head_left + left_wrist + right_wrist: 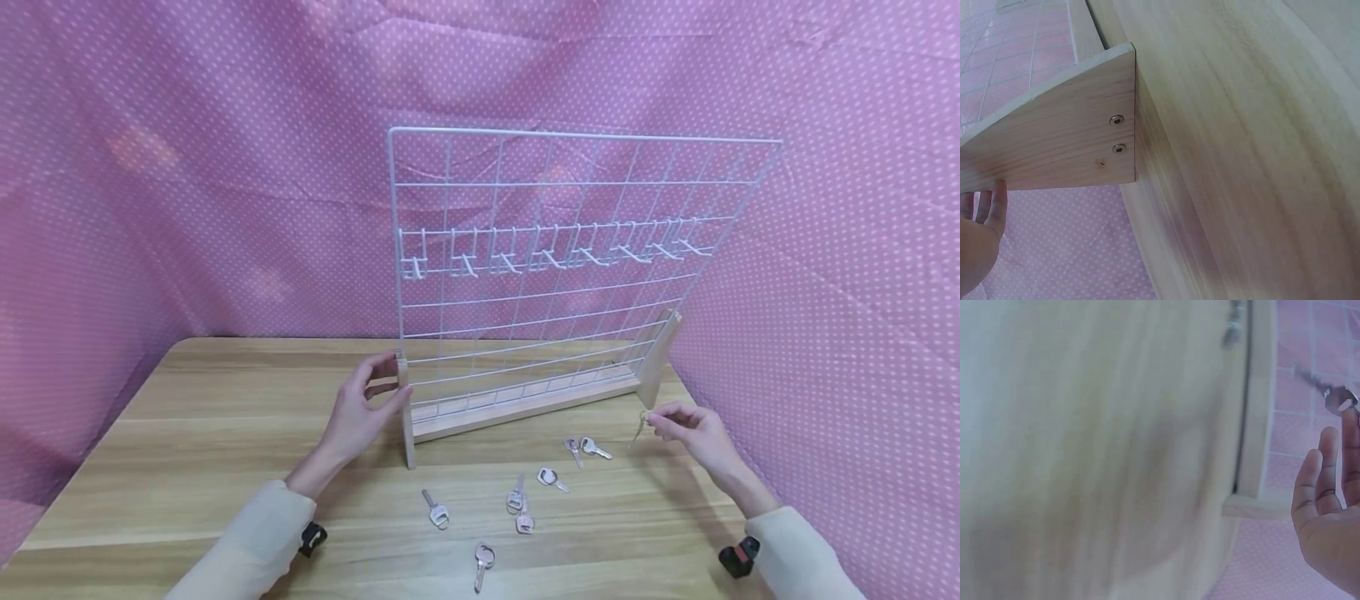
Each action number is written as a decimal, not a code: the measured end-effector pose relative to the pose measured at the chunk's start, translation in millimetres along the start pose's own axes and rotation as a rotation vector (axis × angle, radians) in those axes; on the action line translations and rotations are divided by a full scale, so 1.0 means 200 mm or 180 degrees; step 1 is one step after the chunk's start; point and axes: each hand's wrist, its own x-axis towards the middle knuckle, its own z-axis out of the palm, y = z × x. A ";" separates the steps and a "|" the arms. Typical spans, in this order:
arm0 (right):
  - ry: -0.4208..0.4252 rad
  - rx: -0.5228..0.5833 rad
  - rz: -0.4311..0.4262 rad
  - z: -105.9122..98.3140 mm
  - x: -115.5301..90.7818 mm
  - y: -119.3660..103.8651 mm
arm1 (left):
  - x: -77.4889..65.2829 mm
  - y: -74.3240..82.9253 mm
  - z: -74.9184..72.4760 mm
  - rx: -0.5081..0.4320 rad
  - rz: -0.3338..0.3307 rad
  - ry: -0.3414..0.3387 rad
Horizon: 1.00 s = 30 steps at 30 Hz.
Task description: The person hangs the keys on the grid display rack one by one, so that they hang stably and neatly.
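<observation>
A person in pale sleeves (258, 533) is working at a wood-grain bench (225, 425), and pink dotted cloth (262, 208) is hanging behind it. A white wire rack (585, 135) is standing on the bench between two wooden side panels, and a row of eight white hooks (550, 258) is running across its grid.

The left hand (352, 421) is gripping the left side panel (406, 417), its thumb at the front edge and its fingers at the back. Two metal screws (1117, 120) are showing on that panel's outer face.

The right hand (697, 435) is pinching a small key (1334, 397) between thumb and fingertips, holding it above the bench, near the foot of the right side panel (658, 358) (the wrist view is showing this key slightly blurred).

Seven more keys are lying in front of the rack: one at left (438, 512), one nearest the person (485, 556), an overlapping pair (515, 501) between the others, a single one (548, 477) just beyond, and two side by side (591, 447) closest to the right hand.
</observation>
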 end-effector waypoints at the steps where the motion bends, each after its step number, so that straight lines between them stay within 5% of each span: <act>1: 0.0041 0.0056 0.0020 -0.01 0.01 -0.02 | 0.00 0.00 0.00 -0.0004 -0.0001 -0.0002; 6: 0.0174 0.0732 0.0066 -0.04 0.06 -0.09 | 0.00 0.00 0.00 0.0012 0.0005 -0.0013; 12: 0.0150 0.1671 -0.0209 -0.09 0.12 -0.20 | -0.01 0.00 -0.01 0.0050 -0.0023 -0.0029; 21: 0.0275 0.2496 -0.0709 -0.20 0.23 -0.41 | 0.00 -0.01 -0.01 0.0022 -0.0018 -0.0028; 30: 0.0360 0.2941 -0.1073 -0.25 0.29 -0.65 | 0.01 -0.01 -0.01 -0.0031 -0.0022 -0.0093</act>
